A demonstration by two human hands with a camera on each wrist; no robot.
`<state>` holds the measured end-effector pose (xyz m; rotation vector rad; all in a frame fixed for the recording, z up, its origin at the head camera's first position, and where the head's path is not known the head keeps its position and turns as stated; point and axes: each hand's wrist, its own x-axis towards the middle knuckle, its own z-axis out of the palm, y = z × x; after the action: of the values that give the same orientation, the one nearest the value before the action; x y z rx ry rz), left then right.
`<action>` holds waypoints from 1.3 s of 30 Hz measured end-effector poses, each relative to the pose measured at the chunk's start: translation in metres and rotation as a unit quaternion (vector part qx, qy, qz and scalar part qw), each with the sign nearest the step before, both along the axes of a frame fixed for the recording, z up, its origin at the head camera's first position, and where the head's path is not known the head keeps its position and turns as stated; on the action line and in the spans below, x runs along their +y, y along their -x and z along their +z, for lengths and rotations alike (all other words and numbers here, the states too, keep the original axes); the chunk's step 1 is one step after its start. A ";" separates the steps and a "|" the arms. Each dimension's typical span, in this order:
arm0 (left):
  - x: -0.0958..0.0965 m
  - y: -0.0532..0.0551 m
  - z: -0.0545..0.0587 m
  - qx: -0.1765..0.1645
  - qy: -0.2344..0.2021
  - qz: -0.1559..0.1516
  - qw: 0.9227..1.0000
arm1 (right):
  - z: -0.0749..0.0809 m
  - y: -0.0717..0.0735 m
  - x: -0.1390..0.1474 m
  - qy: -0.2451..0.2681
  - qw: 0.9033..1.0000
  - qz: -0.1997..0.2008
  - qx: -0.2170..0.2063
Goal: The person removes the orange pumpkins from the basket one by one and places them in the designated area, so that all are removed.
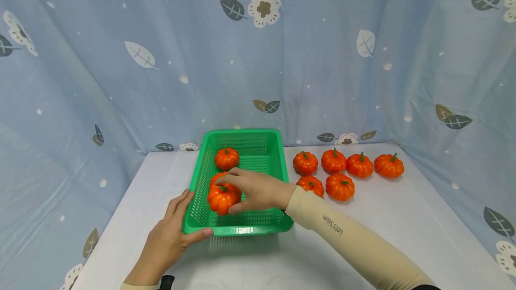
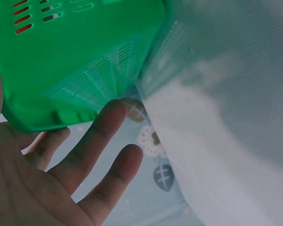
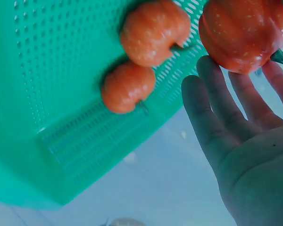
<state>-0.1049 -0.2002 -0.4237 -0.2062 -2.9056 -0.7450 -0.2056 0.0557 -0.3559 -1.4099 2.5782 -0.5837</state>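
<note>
A green plastic basket [image 1: 238, 231] with slotted walls stands on the white table. At its front left corner my left hand [image 1: 171, 232] grips the rim, thumb along the front edge and fingers at the left side. Inside the basket, my right hand [image 1: 255, 188] holds a small orange pumpkin [image 1: 222, 201] with a green stem between thumb and fingers. Another pumpkin [image 1: 217, 177] lies just behind it, partly hidden by that hand, and a third pumpkin [image 1: 227, 160] lies farther back. In the right wrist view the held pumpkin [image 3: 245, 35] is higher than those two.
Right of the basket, several more pumpkins [image 1: 340, 187] lie on the table [image 1: 387, 218] in two loose rows; the right forearm partly covers one pumpkin [image 1: 309, 184]. A blue patterned curtain [image 1: 258, 66] hangs behind the table and along both sides.
</note>
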 end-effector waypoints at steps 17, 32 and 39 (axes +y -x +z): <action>0.000 -0.002 0.000 -0.008 -0.002 0.005 1.000 | 0.024 -0.030 0.064 0.140 0.987 -0.081 0.010; 0.000 -0.002 0.001 -0.015 0.000 0.005 1.000 | 0.010 -0.042 0.135 0.214 0.963 -0.160 0.023; 0.000 -0.001 0.000 -0.020 0.000 0.006 1.000 | -0.005 -0.045 0.163 0.222 0.951 -0.208 0.061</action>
<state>-0.1043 -0.2002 -0.4237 -0.1768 -2.9415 -0.7556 -0.1611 0.2185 -0.3611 -1.0125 2.9964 -1.2397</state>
